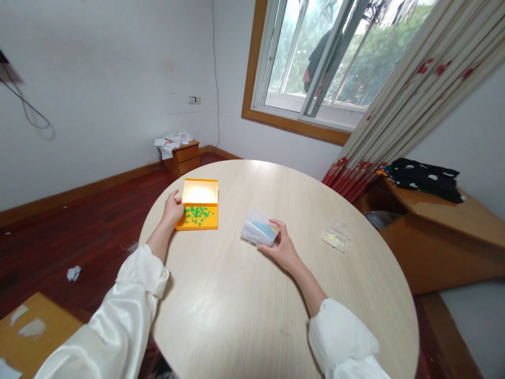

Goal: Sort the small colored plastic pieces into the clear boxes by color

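Touching the left side of an open yellow box, the left hand is by the spot where the lid meets the bottom. You cannot tell if its fingers pinch the box or just rest on it. The lid leans up at the back, and lots of tiny green bits lie in the bottom part. The right hand holds a see-through case by its right side, with the thumb and fingers bent around it. The case is near the middle of the round table, to the right of the yellow box and apart from it. Something blue shows in it. Farther right on the table sits a small clear box with pale yellow bits in it. Behind the table, papers lie on a little brown cabinet by the wall.
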`<state>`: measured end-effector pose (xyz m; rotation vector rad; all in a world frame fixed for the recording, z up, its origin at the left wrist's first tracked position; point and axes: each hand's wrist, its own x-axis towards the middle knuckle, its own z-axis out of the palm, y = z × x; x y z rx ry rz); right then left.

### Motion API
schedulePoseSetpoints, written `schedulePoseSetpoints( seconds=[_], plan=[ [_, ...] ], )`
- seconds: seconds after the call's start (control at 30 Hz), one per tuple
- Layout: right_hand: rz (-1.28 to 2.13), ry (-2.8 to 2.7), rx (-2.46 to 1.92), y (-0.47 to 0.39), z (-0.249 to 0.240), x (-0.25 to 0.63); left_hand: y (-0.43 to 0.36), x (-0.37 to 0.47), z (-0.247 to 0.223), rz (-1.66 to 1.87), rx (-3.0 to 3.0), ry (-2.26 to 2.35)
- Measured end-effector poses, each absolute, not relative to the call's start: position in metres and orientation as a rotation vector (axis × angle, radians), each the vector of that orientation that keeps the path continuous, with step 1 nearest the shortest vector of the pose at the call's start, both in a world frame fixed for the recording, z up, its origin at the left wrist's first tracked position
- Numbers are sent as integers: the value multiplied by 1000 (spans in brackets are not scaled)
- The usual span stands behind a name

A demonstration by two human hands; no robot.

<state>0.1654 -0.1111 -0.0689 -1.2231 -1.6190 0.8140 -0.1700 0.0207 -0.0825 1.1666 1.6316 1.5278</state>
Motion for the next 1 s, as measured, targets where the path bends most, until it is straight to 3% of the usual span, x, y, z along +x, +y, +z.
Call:
schedulePoseSetpoints(
  seconds=[0.2,0.43,0.63,0.83,1.0],
  plan=[
    [770,-1639,-1256,-112,-68,166,14,-161,-76,1736,925,1331],
    [779,-1633,-1249,-114,-66,166,18,-161,-75,1640,815,1124],
    [790,-1632,-1235,-113,-68,167,11,-158,-71,1632,979,1245],
    [788,-1642,-1220,-115,-66,166,3,-151,-71,1152,1826,1584],
    [763,-1578,-1246,-112,-67,167,2,-150,-75,925,1992,1576]
  ],
)
